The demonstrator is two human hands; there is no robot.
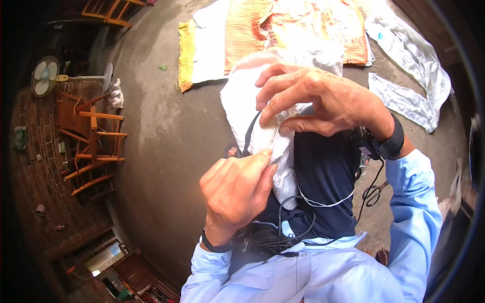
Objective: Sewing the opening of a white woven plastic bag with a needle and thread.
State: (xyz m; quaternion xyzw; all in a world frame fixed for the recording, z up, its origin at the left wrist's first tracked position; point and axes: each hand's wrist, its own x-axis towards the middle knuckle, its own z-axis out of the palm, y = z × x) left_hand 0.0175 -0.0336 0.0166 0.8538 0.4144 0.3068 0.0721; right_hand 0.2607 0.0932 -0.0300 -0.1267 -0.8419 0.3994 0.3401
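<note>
A crumpled white sack (242, 91), seemingly of woven plastic, lies over my lap and knees. My left hand (238, 185) pinches its near edge between thumb and forefinger. Just beyond, my right hand (326, 98) arches over the cloth, its thumb and forefinger on either side of a fold. Whether a small tool sits between those fingertips is too fine to see. A thin white string (329, 205) loops across my dark trouser leg (322, 163).
Orange printed sacks (246, 41) and a yellow-edged one (186, 57) lie on the concrete floor ahead. White plastic sheeting (409, 102) is at the right. Scissors (373, 195) rest beside my right leg. Wooden chairs (93, 132) and a fan (45, 75) stand left. Black cables (280, 219) cross my lap.
</note>
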